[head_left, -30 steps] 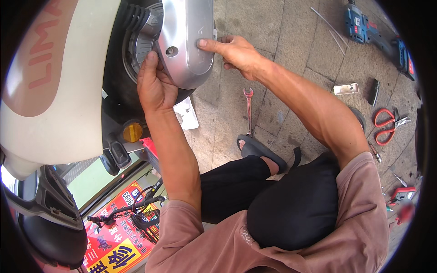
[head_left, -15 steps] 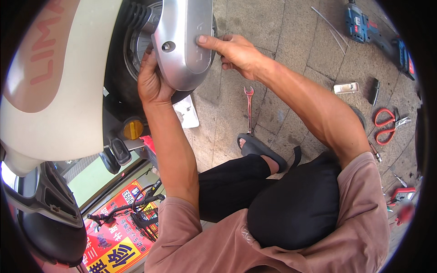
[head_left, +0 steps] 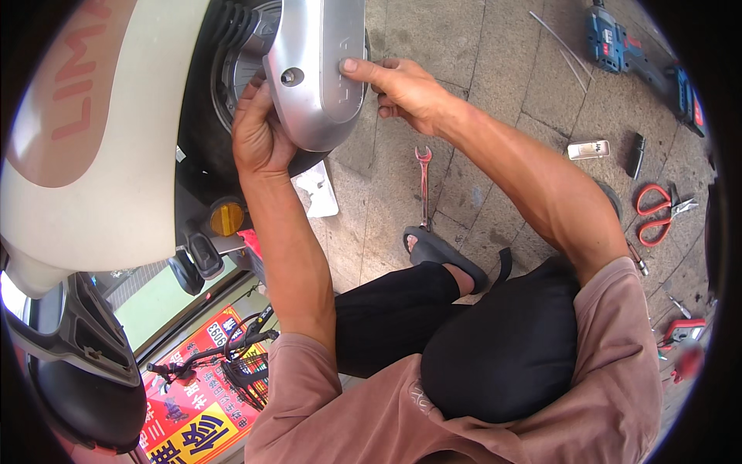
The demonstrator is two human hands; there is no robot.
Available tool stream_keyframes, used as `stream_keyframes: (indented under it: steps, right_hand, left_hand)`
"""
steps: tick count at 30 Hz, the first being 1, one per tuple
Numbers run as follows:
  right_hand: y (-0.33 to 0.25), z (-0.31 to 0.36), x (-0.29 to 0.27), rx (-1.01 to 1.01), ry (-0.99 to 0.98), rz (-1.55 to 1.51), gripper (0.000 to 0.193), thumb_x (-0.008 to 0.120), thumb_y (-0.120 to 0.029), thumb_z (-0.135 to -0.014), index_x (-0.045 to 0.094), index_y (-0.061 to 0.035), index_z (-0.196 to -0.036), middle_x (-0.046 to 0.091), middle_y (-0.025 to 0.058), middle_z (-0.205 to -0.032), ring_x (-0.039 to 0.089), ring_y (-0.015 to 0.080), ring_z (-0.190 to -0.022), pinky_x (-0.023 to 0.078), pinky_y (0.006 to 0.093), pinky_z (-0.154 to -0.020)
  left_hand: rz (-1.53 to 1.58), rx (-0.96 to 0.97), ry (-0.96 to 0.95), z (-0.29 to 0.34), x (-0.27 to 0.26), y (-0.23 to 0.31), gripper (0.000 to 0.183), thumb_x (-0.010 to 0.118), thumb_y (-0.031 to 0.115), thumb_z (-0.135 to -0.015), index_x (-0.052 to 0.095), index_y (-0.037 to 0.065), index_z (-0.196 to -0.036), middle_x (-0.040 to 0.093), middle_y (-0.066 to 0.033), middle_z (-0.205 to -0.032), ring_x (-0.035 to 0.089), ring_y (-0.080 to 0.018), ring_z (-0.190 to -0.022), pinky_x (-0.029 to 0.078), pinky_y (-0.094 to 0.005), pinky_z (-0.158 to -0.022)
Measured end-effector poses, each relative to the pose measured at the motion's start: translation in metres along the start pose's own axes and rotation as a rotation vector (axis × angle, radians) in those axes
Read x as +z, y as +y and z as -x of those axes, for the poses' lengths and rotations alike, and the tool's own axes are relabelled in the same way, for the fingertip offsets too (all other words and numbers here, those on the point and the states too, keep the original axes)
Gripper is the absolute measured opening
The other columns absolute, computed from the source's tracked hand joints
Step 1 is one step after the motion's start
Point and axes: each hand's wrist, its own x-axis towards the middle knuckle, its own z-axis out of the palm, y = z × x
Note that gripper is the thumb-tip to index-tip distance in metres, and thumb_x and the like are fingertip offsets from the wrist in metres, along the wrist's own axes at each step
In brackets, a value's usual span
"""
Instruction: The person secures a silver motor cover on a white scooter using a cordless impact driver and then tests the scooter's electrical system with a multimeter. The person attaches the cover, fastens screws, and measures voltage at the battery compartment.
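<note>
A silver-grey plastic cover (head_left: 318, 100) with a round bolt hole lies against the wheel (head_left: 224, 77) of a cream scooter (head_left: 147, 116). My left hand (head_left: 261, 130) grips its near left edge, the fingers reaching into the gap between cover and wheel, where their tips are partly hidden. On the cover's right side my right hand (head_left: 398, 89) presses its thumb to the outer face, and its other fingers curl behind the edge. Both hands are closed on the cover. Inside the hole a bolt or metal fitting shows.
On the paving to the right lie a combination wrench (head_left: 423, 185), a blue cordless impact driver (head_left: 610, 46), red-handled scissors (head_left: 655, 215), a small white box (head_left: 588, 150) and a black cylinder (head_left: 635, 155). A yellow reflector (head_left: 226, 220) sits below the wheel. Behind stands a red-and-yellow sign (head_left: 193, 417).
The cover has shifted slightly to the right and tilted a little, its gap to the wheel widening at the left. My hands have moved with it, still gripping.
</note>
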Motion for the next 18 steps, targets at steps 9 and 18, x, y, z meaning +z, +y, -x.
stream_keyframes:
  steps: [9, 18]
  right_hand:
    - [0.003, -0.002, 0.004, -0.02, 0.071, 0.025, 0.091, 0.077, -0.06, -0.068, 0.052, 0.0155, -0.114, 0.057, 0.0109, -0.091, 0.049, 0.0111, -0.071, 0.041, 0.0241, -0.056]
    - [0.004, -0.004, -0.001, 0.003, 0.068, 0.032, 0.091, 0.077, -0.06, -0.068, 0.053, 0.0152, -0.113, 0.056, 0.0103, -0.089, 0.05, 0.012, -0.073, 0.041, 0.0245, -0.057]
  left_hand:
    - [0.018, 0.147, 0.056, 0.0, 0.02, -0.014, 0.022, 0.055, 0.003, -0.092, 0.059, -0.002, -0.113, 0.066, -0.0136, -0.111, 0.064, -0.0216, -0.102, 0.051, -0.0342, -0.092]
    - [0.052, 0.103, 0.101, -0.001, 0.021, -0.016, 0.025, 0.057, 0.001, -0.09, 0.061, -0.002, -0.114, 0.066, -0.0134, -0.113, 0.064, -0.022, -0.104, 0.051, -0.0341, -0.093]
